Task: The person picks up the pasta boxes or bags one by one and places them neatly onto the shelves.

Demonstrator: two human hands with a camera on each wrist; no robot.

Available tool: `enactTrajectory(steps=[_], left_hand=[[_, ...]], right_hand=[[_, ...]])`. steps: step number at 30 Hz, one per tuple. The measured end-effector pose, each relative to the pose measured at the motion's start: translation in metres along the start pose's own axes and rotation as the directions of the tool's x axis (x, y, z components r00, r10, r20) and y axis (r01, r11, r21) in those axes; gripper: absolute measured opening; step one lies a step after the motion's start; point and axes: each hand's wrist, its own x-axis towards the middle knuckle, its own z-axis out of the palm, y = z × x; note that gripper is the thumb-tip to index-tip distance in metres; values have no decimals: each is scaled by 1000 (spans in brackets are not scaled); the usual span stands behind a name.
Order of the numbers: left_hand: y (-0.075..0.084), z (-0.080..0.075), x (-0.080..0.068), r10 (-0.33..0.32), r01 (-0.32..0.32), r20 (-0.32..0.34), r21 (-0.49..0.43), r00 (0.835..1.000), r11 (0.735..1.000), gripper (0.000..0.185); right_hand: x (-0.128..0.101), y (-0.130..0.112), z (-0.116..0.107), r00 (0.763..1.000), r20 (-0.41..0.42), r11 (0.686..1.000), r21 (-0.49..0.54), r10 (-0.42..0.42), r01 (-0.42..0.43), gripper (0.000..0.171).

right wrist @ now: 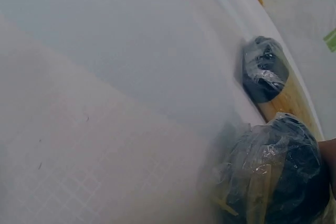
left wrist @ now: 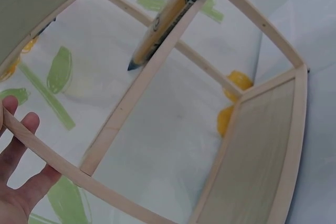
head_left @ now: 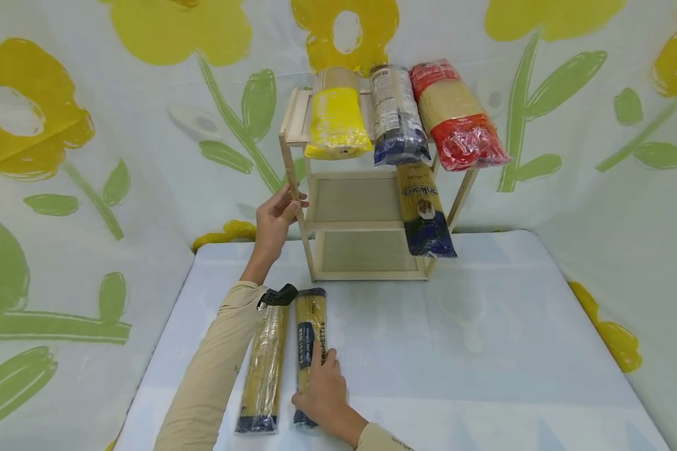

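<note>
A wooden rack (head_left: pixel 367 219) with three shelves stands at the back of the white table (head_left: pixel 485 351). My left hand (head_left: pixel 276 216) holds its front left post; in the left wrist view my fingers (left wrist: pixel 21 145) lie behind a wooden slat (left wrist: pixel 68 170). Near the front edge, my right hand (head_left: pixel 321 394) grips a spaghetti pack with a blue label (head_left: pixel 310 341) lying on the table; its dark end (right wrist: pixel 278 182) fills the right wrist view. A second spaghetti pack (head_left: pixel 264 369) lies just left of it, beside my left forearm, and its dark end (right wrist: pixel 265 74) shows further off.
The top shelf carries a yellow pack (head_left: pixel 336 122), a dark blue pack (head_left: pixel 397 119) and a red pack (head_left: pixel 457 119), all sticking out forward. A blue-ended pack (head_left: pixel 425 210) (left wrist: pixel 168 19) juts from the middle shelf's right side. Flowered cloth walls (head_left: pixel 90 188) enclose the table.
</note>
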Motion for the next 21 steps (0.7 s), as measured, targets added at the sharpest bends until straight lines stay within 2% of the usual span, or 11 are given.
enactTrajectory(steps=[3,6,11,21], left_hand=[[0,0,0,-1,1,-8,8,1000,1000,45],[1,-1,-1,4,-4,-9,3,1000,1000,45],[0,-1,1,20,-21,-3,-13,1000,1000,43],[-4,1,2,18,-18,-2,-3,1000,1000,42]], right_hand=[[0,8,-5,1000,-17,997,78,-23,25,99],[-2,18,-8,995,-68,985,150,-73,82,91],[-7,34,-16,971,-187,968,176,-146,180,78],[-20,52,-39,970,-203,956,232,-133,180,67]])
